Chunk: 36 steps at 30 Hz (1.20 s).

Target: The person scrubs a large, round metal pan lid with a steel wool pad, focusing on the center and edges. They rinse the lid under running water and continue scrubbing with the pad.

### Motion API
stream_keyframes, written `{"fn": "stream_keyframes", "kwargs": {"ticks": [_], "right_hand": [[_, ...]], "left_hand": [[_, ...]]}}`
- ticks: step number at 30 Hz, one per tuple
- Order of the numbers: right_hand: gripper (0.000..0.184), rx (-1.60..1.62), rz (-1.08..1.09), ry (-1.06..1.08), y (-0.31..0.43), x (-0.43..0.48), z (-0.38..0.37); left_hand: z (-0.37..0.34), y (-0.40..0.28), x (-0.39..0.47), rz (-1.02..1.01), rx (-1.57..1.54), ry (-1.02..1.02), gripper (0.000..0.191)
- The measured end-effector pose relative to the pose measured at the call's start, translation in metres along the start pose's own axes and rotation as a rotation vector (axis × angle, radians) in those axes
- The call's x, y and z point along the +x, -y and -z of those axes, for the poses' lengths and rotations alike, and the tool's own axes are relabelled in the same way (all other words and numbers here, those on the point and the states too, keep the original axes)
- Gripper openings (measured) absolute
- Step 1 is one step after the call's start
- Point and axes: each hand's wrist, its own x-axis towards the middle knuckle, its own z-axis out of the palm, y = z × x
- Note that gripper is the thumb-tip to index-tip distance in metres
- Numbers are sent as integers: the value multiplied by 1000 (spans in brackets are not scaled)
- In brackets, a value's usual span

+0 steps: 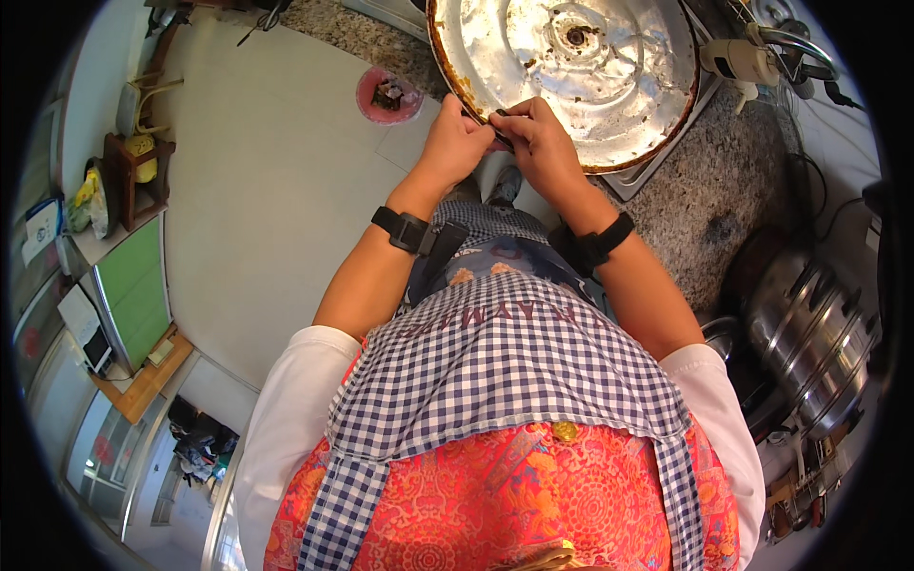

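A large round metal lid [607, 86] with a dented, stained silvery surface and a brown, rusty rim lies over the counter's edge. At its near left rim, my left hand [460, 139] has its fingers closed around a small dark strip-like piece. My right hand [535, 143] pinches the same dark piece between thumb and fingers, close beside the left. What exactly the piece is, and whether it belongs to the rim, I cannot tell. Both wrists wear black straps.
A speckled stone counter [742, 178] runs along the right, with a stacked metal steamer [814, 335] on it. A cream-handled appliance [739, 61] stands right of the lid. On the floor sits a pink basin [389, 96] with scraps. My shoe [505, 185] shows below my hands.
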Motion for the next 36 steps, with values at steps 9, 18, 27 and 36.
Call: {"fn": "stream_keyframes", "kwargs": {"ticks": [9,18,27,36], "right_hand": [[17,54,-142,19,-3,-1,-1],[17,57,-144,34,-5,5,-5],[12,141,-75,-5,0,14,-8],[13,154,-46,-22,-1,14,-12]], "left_hand": [[1,-1,2,-98,-68,34,37],[0,-3,0,-89,-80,30,37],[-6,-4,-8,-80,-113,48,41],[-4,5,-6,-105,-62,-42,35]]}}
